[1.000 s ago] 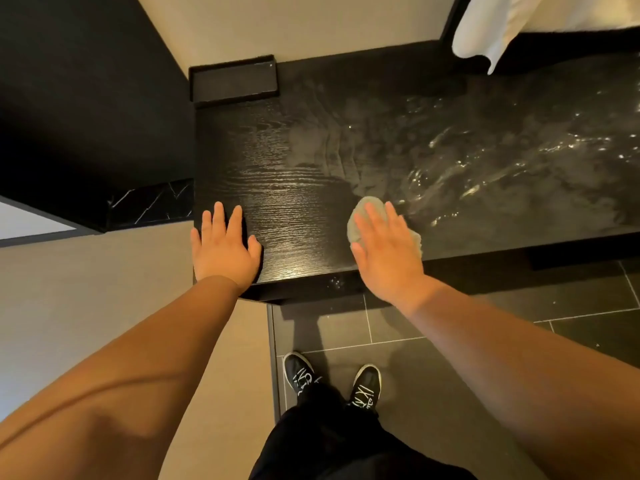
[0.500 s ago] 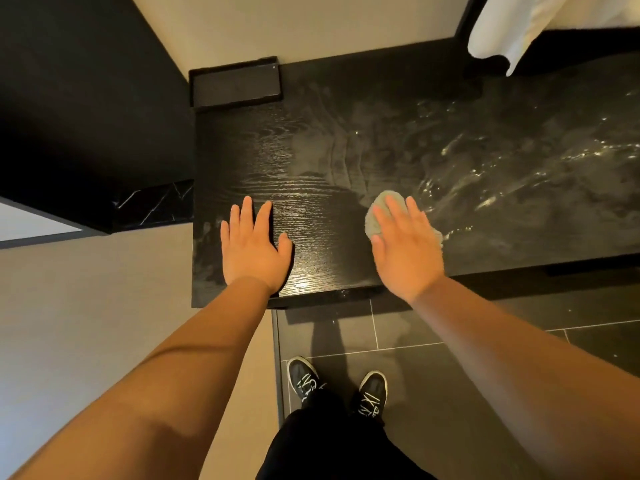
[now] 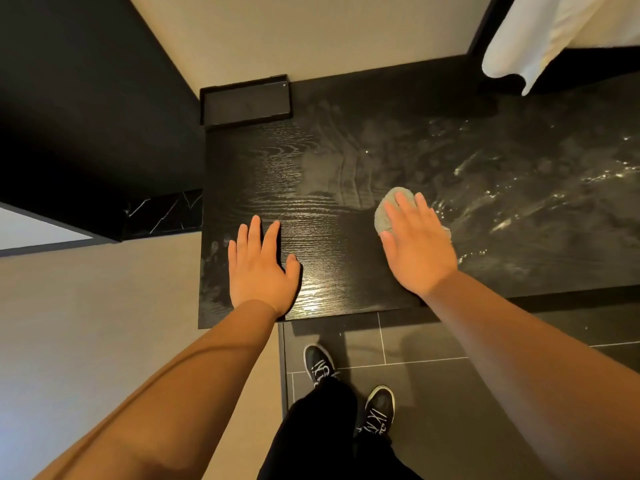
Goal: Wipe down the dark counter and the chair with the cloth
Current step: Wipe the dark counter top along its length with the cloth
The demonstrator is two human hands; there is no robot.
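Because the right hand (image 3: 419, 247) presses the cloth (image 3: 391, 206) with flat, straight fingers and no curled grasp, the cloth may slip out or bunch during a stroke through the wet film (image 3: 502, 202) on the right part of the counter (image 3: 311, 237), leaving streaks. The cloth lies on the counter near its front edge, under the fingers and palm, its far edge showing past the fingertips. The left hand (image 3: 259, 271) rests flat and empty on the counter's dry left end, where it may leave prints.

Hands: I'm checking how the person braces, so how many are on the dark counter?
2. The left hand lies flat on the counter near its front left corner; the right hand presses the grey cloth further right.
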